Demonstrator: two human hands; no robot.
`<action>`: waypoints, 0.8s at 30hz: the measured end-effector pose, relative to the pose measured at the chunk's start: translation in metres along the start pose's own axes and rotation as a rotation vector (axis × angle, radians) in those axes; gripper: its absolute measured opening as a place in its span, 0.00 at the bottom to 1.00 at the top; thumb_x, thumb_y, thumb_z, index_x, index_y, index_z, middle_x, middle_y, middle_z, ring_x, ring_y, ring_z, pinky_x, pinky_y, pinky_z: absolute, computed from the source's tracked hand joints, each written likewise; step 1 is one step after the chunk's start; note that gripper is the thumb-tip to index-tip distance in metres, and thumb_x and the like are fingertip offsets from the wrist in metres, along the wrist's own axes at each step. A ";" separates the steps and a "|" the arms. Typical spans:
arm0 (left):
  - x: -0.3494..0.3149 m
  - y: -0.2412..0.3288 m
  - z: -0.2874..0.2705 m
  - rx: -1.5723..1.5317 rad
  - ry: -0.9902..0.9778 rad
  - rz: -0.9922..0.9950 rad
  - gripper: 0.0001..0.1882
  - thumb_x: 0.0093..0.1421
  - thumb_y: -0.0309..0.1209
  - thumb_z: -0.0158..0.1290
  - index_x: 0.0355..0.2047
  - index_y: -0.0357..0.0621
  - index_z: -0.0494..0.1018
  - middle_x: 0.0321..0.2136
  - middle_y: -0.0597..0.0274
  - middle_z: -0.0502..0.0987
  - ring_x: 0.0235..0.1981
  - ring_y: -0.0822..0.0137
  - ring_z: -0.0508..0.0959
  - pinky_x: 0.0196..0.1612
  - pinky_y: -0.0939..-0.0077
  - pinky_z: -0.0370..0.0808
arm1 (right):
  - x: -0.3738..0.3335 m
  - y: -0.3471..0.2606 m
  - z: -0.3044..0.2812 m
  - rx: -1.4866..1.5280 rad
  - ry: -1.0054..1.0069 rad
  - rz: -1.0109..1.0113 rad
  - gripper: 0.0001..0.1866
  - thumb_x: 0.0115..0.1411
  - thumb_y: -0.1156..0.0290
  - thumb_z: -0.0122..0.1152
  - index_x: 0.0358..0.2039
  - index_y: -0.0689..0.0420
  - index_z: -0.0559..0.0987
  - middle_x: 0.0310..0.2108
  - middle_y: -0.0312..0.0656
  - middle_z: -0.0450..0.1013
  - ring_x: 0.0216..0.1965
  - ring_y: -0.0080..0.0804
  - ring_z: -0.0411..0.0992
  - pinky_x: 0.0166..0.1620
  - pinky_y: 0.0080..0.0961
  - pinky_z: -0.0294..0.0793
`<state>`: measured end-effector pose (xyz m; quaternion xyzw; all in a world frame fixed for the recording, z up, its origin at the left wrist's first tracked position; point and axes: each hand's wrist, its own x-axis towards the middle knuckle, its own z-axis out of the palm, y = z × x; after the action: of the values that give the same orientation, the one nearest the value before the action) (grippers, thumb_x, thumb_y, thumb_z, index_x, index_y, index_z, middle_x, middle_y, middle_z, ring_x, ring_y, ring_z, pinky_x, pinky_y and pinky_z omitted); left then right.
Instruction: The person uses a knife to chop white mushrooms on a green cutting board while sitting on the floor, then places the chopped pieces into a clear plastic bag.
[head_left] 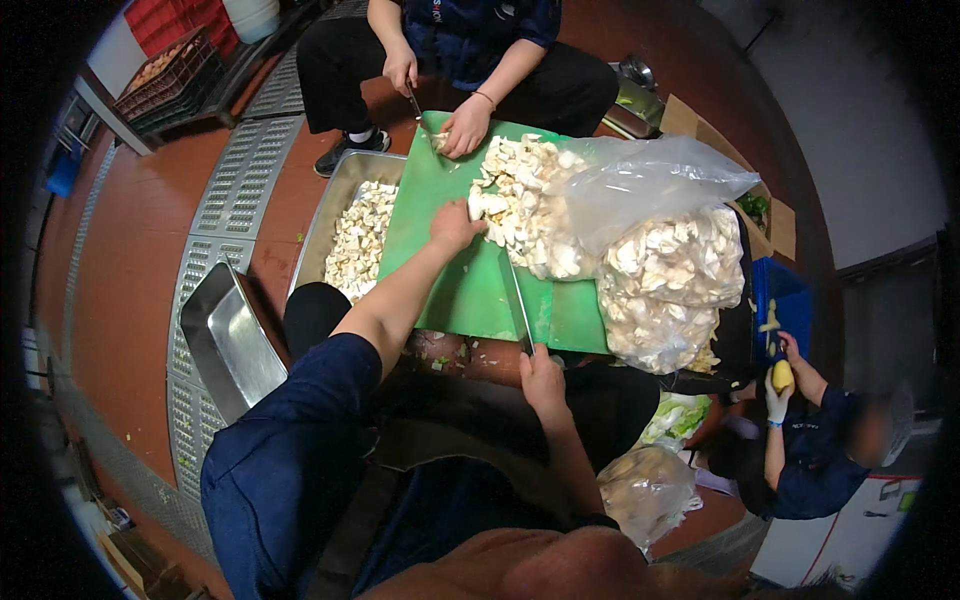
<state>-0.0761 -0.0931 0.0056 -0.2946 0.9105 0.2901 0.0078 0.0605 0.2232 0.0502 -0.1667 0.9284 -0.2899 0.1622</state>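
So left hand (455, 224) flat, fingers spread, on the pale chopped pieces (520, 205) on the green board (450, 270) | right hand (542, 380) gripping knife (517, 300) | risk: blade lies close to that wrist, a careless pull could nick it

Left arm stretches forward, left hand (455, 225) palm-down with fingers curled; right hand (541, 378) stays close, fist closed.

This was a commercial kitchen prep area. The red floor (130, 290) had metal drain grates (235, 180); steel trays (225, 345), stacked crates (165, 85) at far left and large bags of cut food (670, 280) showed bulk work.
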 end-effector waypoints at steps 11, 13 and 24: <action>-0.050 -0.047 -0.014 -0.290 0.237 0.162 0.19 0.49 0.30 0.59 0.45 0.47 0.78 0.38 0.49 0.74 0.41 0.48 0.75 0.43 0.59 0.74 | -0.001 -0.008 -0.007 0.035 -0.048 0.027 0.15 0.62 0.65 0.55 0.45 0.62 0.71 0.33 0.60 0.73 0.38 0.63 0.70 0.41 0.53 0.68; -0.090 -0.072 -0.015 -0.253 0.258 0.256 0.20 0.49 0.27 0.58 0.45 0.49 0.78 0.35 0.51 0.73 0.39 0.49 0.75 0.43 0.59 0.73 | -0.001 -0.004 0.000 0.021 -0.015 0.011 0.14 0.63 0.64 0.54 0.41 0.63 0.72 0.32 0.60 0.73 0.37 0.62 0.71 0.39 0.52 0.69; -0.149 -0.114 -0.003 -0.262 0.225 0.259 0.17 0.53 0.29 0.59 0.45 0.49 0.79 0.35 0.53 0.75 0.42 0.50 0.74 0.46 0.60 0.72 | -0.021 -0.053 0.002 -0.013 0.025 -0.262 0.16 0.62 0.64 0.57 0.48 0.59 0.74 0.26 0.55 0.74 0.31 0.60 0.72 0.34 0.51 0.70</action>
<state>0.1095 -0.0910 -0.0238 -0.2041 0.8905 0.3697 -0.1695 0.0917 0.1896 0.0846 -0.2839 0.9024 -0.3048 0.1102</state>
